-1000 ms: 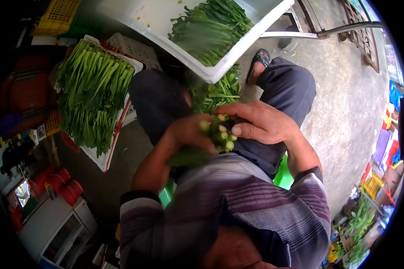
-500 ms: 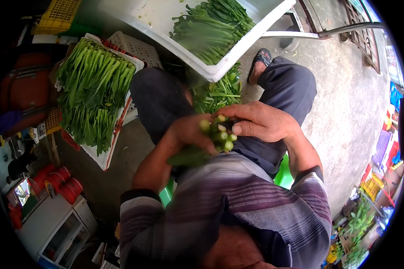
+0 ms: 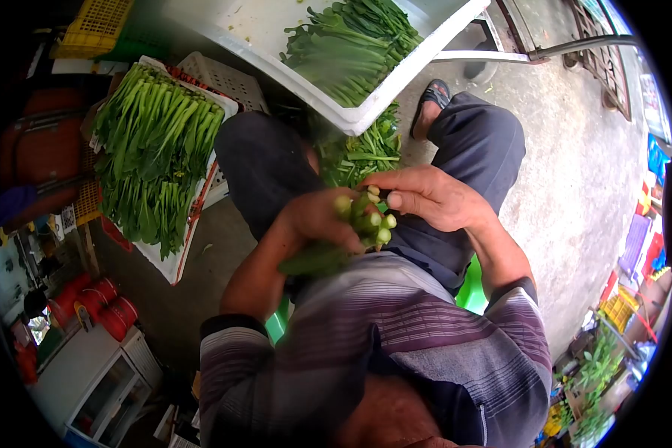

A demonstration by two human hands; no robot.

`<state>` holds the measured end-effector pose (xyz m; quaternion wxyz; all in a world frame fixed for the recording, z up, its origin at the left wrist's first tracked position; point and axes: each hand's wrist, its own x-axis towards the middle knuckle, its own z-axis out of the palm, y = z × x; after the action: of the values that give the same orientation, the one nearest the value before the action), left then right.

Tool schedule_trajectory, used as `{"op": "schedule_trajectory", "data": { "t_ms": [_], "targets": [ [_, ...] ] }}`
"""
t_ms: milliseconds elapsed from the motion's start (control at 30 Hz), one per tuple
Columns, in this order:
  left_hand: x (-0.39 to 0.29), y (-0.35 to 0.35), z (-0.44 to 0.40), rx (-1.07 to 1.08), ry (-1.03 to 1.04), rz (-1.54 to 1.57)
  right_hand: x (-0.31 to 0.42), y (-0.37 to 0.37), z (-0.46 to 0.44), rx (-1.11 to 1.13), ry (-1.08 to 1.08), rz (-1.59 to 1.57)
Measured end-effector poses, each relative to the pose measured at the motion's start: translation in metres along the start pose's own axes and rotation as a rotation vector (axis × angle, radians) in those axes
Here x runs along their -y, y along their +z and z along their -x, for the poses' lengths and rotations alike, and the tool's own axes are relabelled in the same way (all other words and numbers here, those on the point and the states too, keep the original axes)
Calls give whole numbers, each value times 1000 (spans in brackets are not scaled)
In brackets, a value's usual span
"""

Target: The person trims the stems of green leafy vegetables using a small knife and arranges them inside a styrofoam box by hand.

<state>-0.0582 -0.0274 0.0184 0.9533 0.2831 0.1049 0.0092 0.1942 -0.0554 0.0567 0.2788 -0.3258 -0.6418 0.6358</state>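
Observation:
My left hand (image 3: 319, 220) is wrapped round a bunch of green stalks (image 3: 373, 222), whose pale cut ends point right. Leaves of the bunch hang out below that hand. At the upper right end of the bunch is my right hand (image 3: 433, 198), its thumb and fingers pressed together by the stalks; what lies between them is too small to tell. Beyond my hands, between the knees, lies a pile of loose greens (image 3: 366, 153). More leafy greens (image 3: 351, 48) rest in a white foam box (image 3: 355, 119).
Rows of green stalks (image 3: 157, 142) lie on a board over a white crate (image 3: 220, 82) to the left. A yellow crate (image 3: 93, 26) is at the upper left. Red containers (image 3: 101, 306) and a white cabinet (image 3: 89, 381) are at the lower left. Metal frame bars (image 3: 493, 57) stand beyond the box.
My right hand has shifted slightly, its thumb a little off the stalk ends. The bunch has tilted slightly in my left hand, which stays wrapped round it.

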Motion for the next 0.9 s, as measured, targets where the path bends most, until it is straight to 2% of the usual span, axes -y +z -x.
{"op": "schedule_trajectory", "data": {
  "t_ms": [67, 167, 233, 367, 400, 500, 533, 633, 767, 900],
  "targets": [
    [0, 0, 0, -38, -11, -18, -1, -3, 4, -35, -13, 31],
    [-7, 8, -2, -89, 5, -55, 10, -8, 10, -106, 168, 23],
    [-13, 8, -3, -109, 4, -157, 18, -12, 16, -158, 167, 63],
    [-17, 10, -4, -355, 51, -420, 45, -16, 31, -254, 271, 116],
    [-17, 13, -9, -420, 95, -484, 38, -12, 32, -295, 96, 223],
    [-19, 28, -18, -603, 171, -627, 41, 3, 33, -275, 79, 210],
    [-21, 35, -19, -664, 187, -663, 42, 7, 29, -287, 14, 262],
    [-25, 46, -21, -768, 161, -845, 46, 13, 21, -297, 104, 317],
    [-16, 46, -23, -897, 217, -1045, 32, 23, 20, -337, 42, 318],
    [-8, 41, -24, -987, 237, -1153, 34, 24, 18, -331, 96, 379]
  ]
}}
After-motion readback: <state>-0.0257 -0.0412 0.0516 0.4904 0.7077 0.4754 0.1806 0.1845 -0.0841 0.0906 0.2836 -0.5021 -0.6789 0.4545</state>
